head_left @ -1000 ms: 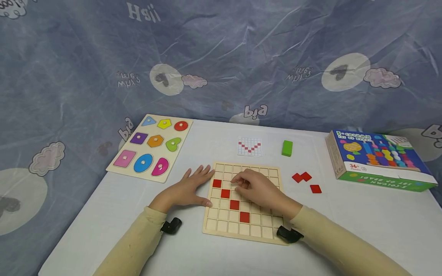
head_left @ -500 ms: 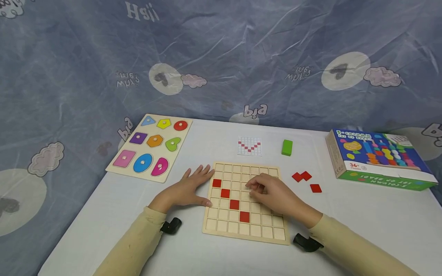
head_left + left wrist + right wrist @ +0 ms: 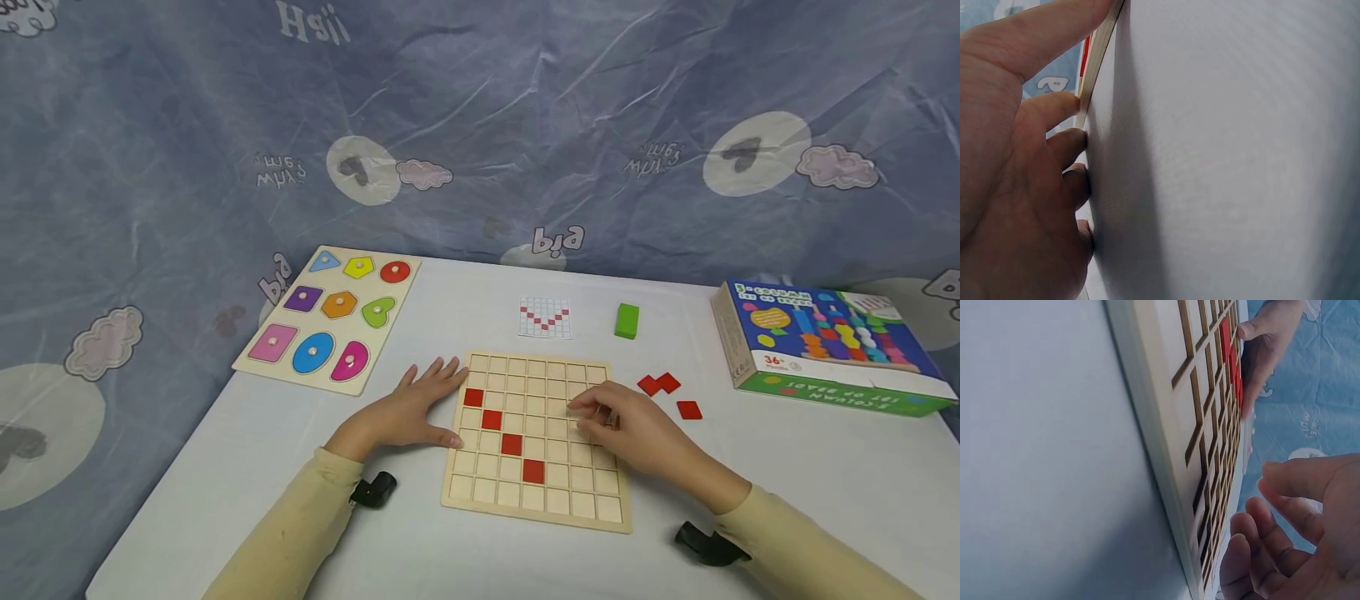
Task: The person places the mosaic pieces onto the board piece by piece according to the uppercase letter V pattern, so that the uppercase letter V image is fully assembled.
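Note:
A wooden grid board (image 3: 537,511) lies on the white table, with several red square tiles (image 3: 512,445) set in its cells in a slanting line. My left hand (image 3: 405,412) rests spread at the board's left side, thumb and fingertips at its edge; the left wrist view shows the thumb (image 3: 1041,34) against that edge. Over the right part of the grid hovers my right hand (image 3: 637,425), its fingers loosely curled. In the right wrist view thumb and index fingertips (image 3: 1272,470) come close together, and no tile shows between them.
Three loose red tiles (image 3: 689,410) lie right of the board. Behind it are a printed grid card (image 3: 545,317) with a red V pattern and a green block (image 3: 627,321). A shape puzzle (image 3: 360,287) lies at the left, a bead-game box (image 3: 832,346) at the right.
My right hand has moved rightward across the board, from its middle columns to its right part. The left hand and the tiles have stayed in place.

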The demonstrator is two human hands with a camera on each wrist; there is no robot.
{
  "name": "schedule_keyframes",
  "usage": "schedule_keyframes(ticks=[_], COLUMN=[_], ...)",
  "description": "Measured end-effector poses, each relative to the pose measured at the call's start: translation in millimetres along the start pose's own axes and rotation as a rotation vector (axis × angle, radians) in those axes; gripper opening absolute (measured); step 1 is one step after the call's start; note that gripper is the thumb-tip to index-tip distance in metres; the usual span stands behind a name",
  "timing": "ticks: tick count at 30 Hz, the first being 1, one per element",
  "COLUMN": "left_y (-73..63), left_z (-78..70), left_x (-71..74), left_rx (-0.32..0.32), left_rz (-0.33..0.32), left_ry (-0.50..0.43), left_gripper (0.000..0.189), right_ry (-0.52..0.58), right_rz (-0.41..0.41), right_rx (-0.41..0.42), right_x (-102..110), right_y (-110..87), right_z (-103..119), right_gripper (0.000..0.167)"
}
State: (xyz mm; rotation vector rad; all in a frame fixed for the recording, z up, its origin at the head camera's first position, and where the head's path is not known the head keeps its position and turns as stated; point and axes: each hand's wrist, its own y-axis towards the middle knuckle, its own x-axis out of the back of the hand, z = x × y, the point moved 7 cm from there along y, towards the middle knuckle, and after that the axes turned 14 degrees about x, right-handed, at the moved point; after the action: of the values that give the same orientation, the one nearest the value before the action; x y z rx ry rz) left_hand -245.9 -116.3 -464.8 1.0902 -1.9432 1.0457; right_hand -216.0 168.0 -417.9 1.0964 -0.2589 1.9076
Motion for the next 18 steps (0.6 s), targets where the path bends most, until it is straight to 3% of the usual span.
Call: schedule_keyframes(ticks=[18], left_y=[-0.2], left_z=[-0.7], left_x=[0.5], left_rx=[-0.004], left_rz=[0.003], left_ry=[-0.006], left_gripper=[0.108], right_ry=[-0.098], right_rz=[-0.056], right_rx=[-0.03], right_x=[43], right_y=[-41.5], right_z=[-32], right_gripper=[0.023])
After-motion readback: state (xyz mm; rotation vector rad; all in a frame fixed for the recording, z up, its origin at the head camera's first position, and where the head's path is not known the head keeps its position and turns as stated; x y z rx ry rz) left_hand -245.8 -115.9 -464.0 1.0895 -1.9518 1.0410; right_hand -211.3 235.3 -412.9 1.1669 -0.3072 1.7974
